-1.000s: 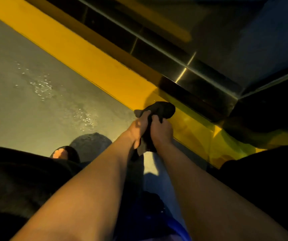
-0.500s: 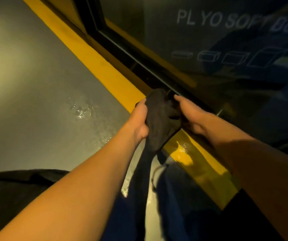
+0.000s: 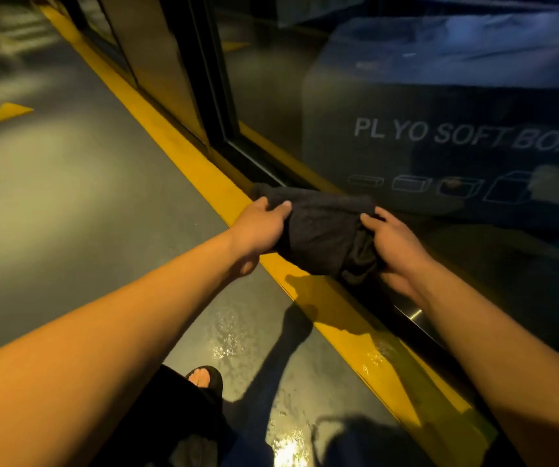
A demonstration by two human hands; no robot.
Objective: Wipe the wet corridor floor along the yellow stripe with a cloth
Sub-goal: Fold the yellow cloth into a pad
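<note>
- Left hand (image 3: 263,225) and right hand (image 3: 393,244) each pinch an end of the dark cloth (image 3: 322,230), bunched between them.
- Cloth held over the yellow stripe (image 3: 204,170); contact with it unclear.
- Step: readying cloth. Next, likely lower it to the wet floor (image 3: 234,345) nearer than the grip.

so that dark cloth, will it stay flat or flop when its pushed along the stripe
Probably floppy: the dark cloth bunches and sags between the left hand and right hand. It looks thick and possibly damp, so fairly heavy for its size. On the wet yellow stripe it should slide easily but crumple.
</note>
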